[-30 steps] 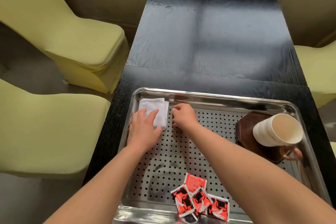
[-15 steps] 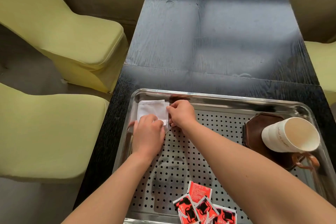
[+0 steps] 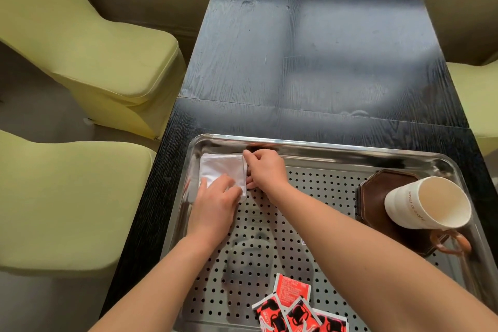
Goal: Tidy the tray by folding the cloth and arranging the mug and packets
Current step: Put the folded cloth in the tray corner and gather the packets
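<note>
A small folded white cloth (image 3: 221,168) lies in the far left corner of the perforated steel tray (image 3: 323,147). My left hand (image 3: 215,205) rests flat on the cloth's near part, fingers fairly straight. My right hand (image 3: 265,168) is curled at the cloth's right edge, its fingertips pinching that edge. A white mug (image 3: 428,203) with a brown handle stands on a dark brown coaster (image 3: 377,197) at the tray's right side. Several red and black packets (image 3: 293,307) lie scattered at the tray's near edge.
The tray sits on a long black wooden table (image 3: 310,48). Yellow-green upholstered chairs (image 3: 89,40) stand along the left side, and another (image 3: 477,100) shows at the right edge.
The cloth has been squared up and pushed closer into the tray's corner. My right hand has moved up along the cloth's right edge. My left hand stays pressed on the cloth.
</note>
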Demonstrator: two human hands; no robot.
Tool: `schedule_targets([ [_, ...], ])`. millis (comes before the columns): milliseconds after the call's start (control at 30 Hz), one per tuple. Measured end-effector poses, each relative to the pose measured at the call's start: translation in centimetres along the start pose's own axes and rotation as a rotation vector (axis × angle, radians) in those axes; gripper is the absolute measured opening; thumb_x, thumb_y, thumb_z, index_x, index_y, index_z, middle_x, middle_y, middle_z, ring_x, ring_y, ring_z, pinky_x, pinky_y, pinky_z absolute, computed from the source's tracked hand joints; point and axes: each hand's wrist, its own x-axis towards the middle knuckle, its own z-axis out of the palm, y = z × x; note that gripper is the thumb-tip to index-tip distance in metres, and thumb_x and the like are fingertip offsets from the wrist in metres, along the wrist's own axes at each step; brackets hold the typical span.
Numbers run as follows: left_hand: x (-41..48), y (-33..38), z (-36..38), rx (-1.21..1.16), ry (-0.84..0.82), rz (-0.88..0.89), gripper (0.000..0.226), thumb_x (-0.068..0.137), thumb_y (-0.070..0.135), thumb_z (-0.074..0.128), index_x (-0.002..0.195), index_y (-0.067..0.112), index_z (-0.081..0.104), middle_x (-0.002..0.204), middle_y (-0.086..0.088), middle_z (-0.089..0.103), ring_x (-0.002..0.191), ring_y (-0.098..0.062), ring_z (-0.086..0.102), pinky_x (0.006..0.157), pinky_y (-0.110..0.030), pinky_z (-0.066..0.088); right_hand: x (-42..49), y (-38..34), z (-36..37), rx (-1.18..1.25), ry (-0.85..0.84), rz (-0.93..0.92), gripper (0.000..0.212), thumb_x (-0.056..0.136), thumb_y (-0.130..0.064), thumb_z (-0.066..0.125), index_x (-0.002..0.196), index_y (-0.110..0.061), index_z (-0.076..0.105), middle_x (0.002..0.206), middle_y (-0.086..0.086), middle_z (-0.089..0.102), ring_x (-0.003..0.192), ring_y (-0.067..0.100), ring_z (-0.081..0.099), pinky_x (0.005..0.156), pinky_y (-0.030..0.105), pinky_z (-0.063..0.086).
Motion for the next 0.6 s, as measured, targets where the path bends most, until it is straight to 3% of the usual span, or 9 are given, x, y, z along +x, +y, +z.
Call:
schedule_targets([
  [67, -0.5, 0.1, 0.2, 0.029, -0.052, 0.012, 0.015, 0.09, 0.017, 0.064, 0.104, 0.012, 0.065, 0.12, -0.007, 0.06, 0.108, -0.03, 0.057, 0.107, -0.061, 0.036, -0.1, -0.3, 0.5, -0.147, 0.016, -0.059, 0.053, 0.086, -0.062, 0.061, 0.089, -0.01, 0.067, 0.084, 0.007, 0.074, 0.08, 0.028, 0.071, 0.078, 0.045, 0.057],
  [133, -1.1, -0.1, 0.6, 0.064, -0.174, -0.002, 0.043, 0.095, 0.033, 0.055, 0.136, 0.02, 0.051, 0.153, -0.006, 0.04, 0.144, -0.027, 0.033, 0.122, -0.056, 0.014, 0.0, -0.5, 1.0, -0.291, 0.054, -0.085, 0.045, 0.083, -0.064, 0.063, 0.094, -0.02, 0.063, 0.095, 0.002, 0.071, 0.093, 0.026, 0.065, 0.076, 0.036, 0.049],
  [167, -1.4, -0.3, 0.8, 0.095, -0.217, -0.001, 0.054, 0.097, 0.042, 0.047, 0.147, 0.025, 0.039, 0.163, -0.003, 0.025, 0.152, -0.024, 0.016, 0.123, -0.052, 0.004, 0.1, -0.6, 1.1, -0.323, 0.077, -0.081, 0.036, 0.085, -0.059, 0.063, 0.092, -0.023, 0.062, 0.098, 0.003, 0.071, 0.097, 0.028, 0.065, 0.074, 0.034, 0.045],
  [267, -2.5, -1.1, 1.0, 0.211, -0.311, 0.04, 0.067, 0.098, 0.064, 0.021, 0.157, 0.038, 0.002, 0.166, 0.001, -0.011, 0.152, -0.02, -0.017, 0.123, -0.05, -0.004, 0.6, -0.6, 1.4, -0.366, 0.12, -0.042, 0.024, 0.091, -0.047, 0.062, 0.095, -0.024, 0.067, 0.106, 0.006, 0.072, 0.103, 0.033, 0.065, 0.078, 0.035, 0.046],
  [333, -3.1, -1.5, 0.7, 0.245, -0.342, 0.033, 0.067, 0.096, 0.068, 0.014, 0.155, 0.043, -0.008, 0.164, 0.001, -0.018, 0.15, -0.023, -0.024, 0.123, -0.051, -0.005, 0.8, -0.6, 1.5, -0.37, 0.136, -0.034, 0.023, 0.092, -0.043, 0.062, 0.098, -0.022, 0.069, 0.107, 0.007, 0.073, 0.104, 0.033, 0.065, 0.082, 0.037, 0.05],
  [600, -3.7, -0.6, -0.1, 0.236, -0.301, -0.126, 0.068, 0.095, 0.066, 0.016, 0.156, 0.037, 0.01, 0.167, -0.011, -0.005, 0.152, -0.028, -0.016, 0.124, -0.046, -0.001, 0.0, 0.2, 1.5, -0.275, 0.213, 0.025, 0.025, 0.096, -0.036, 0.059, 0.093, -0.014, 0.07, 0.098, 0.009, 0.074, 0.095, 0.031, 0.067, 0.071, 0.031, 0.042],
])
